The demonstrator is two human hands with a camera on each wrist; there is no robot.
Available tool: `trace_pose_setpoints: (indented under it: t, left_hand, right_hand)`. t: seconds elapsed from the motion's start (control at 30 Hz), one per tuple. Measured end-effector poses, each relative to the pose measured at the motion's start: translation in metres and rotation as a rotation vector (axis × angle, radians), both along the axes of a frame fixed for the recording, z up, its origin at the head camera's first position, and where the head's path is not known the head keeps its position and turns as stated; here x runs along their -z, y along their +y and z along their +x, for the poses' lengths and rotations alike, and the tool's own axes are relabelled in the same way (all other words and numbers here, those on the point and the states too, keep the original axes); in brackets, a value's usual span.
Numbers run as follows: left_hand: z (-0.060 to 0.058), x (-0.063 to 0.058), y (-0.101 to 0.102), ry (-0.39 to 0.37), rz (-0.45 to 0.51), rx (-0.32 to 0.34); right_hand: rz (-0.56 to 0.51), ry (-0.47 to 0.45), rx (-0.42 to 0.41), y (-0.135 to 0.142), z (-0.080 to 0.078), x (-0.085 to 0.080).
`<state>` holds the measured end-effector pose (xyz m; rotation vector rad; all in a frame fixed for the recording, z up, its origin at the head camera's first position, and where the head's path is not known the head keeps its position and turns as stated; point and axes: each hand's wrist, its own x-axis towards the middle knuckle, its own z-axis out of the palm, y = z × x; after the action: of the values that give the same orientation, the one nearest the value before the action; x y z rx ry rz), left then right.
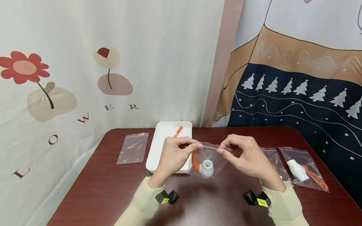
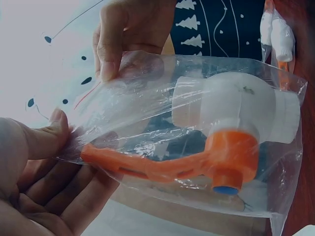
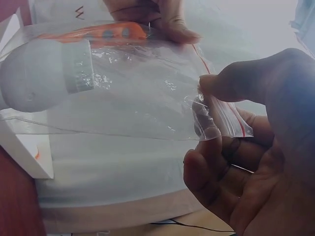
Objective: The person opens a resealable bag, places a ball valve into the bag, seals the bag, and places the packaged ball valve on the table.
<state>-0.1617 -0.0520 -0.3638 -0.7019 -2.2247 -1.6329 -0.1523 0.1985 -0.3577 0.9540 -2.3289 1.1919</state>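
Between my two hands hangs a clear zip bag with a red line along its top. Inside it lies a white plastic ball valve with an orange lever handle. My left hand pinches one end of the bag's top edge between thumb and fingers. At the other end, my right hand pinches the zip strip with its thumb and index finger. The valve sits low in the bag, its handle reaching up toward my left hand. Whether the zip is sealed all along I cannot tell.
Behind my left hand stands a white tray with an orange handle in it. A flat clear bag lies to its left. On the right are two bagged items, one a white valve with an orange handle.
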Motion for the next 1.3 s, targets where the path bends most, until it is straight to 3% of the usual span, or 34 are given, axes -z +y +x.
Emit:
trace_pose_setpoints:
  t: [0.2,0.53,0.87,1.07,1.3]
  left_hand:
    - [0.001,-0.002,-0.002,-0.008,0.017,-0.014]
    - [0.001,-0.007,-0.008,-0.093,0.08,-0.029]
    - [0.001,-0.001,-0.002,-0.079,0.103,0.001]
    - [0.003,0.003,0.004,-0.054,0.045,0.002]
    - [0.006,0.007,0.011,-0.037,0.031,0.039]
  right_hand:
    - [0.013,-0.014,-0.006,0.002,0.0,0.0]
    - [0.069,-0.006,0.029,0.012,-0.001,-0.002]
    - [0.091,-0.003,0.073,0.014,0.001,-0.004]
    - [0.076,-0.032,0.005,0.001,0.0,0.003]
    - [0.066,0.065,0.014,-0.02,0.003,0.008]
